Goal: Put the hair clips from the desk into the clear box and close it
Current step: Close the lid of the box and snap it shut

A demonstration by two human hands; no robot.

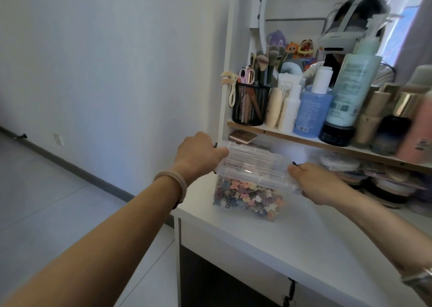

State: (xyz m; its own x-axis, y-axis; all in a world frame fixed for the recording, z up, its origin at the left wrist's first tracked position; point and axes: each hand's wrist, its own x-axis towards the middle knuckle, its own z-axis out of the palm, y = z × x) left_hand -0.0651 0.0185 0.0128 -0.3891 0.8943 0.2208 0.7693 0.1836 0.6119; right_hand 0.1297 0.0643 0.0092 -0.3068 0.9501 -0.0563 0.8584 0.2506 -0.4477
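The clear box stands on the white desk near its back left corner, filled with several small colourful hair clips. Its clear lid lies over the top of the box. My left hand grips the lid's left end with curled fingers. My right hand holds the lid's right end, thumb on top. Whether the lid is fully latched cannot be made out.
A shelf just behind the box carries a black mesh cup of brushes and several bottles. Compacts and pads are stacked under it at right. A mirror stands behind. The desk's left edge drops to the tiled floor.
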